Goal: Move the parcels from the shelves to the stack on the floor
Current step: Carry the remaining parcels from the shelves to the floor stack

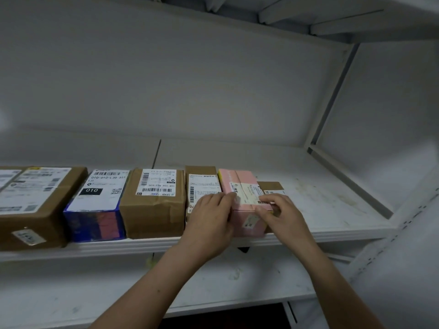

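Left grip (211, 214) & right grip (280, 213) both clasp pink parcel (240, 184) btwn them, covering its sides. Brown parcel (270, 186) behind right grip mostly hidden, label unreadable.

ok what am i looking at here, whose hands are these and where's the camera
There is no machine here: a person wears a wide-angle camera on the head, looking forward and down, so this single picture shows their own bare arms. On the white metal shelf stands a row of parcels: brown cardboard parcels, a blue box with a white label, and a pink cardboard parcel. The left hand and right hand grip the pink one from either side; it sits on the shelf.
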